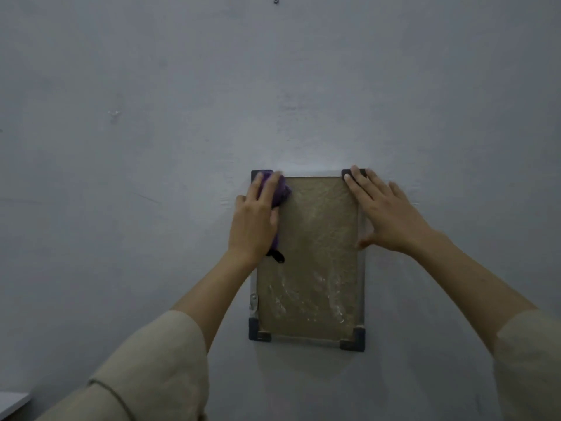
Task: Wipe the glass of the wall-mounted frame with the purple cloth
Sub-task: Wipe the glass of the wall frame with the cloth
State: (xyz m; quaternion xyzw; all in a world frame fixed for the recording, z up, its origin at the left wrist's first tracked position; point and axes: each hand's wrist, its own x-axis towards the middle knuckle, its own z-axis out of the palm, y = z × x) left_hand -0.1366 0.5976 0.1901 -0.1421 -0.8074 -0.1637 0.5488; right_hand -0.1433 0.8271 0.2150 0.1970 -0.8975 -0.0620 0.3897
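Observation:
A small upright frame (361,278) with dark corner caps hangs on the grey wall; its glass (309,256) shows brownish with pale smears. My left hand (255,220) presses the purple cloth (280,191) flat against the glass at the frame's upper left corner; a dark tag of the cloth hangs below the palm. My right hand (385,211) lies flat with fingers spread on the frame's upper right corner and right edge, holding nothing.
The bare grey wall (151,147) surrounds the frame. A small screw or nail (276,0) sticks out high above it. A white ledge corner (12,402) shows at the bottom left. Beige sleeves cover both forearms.

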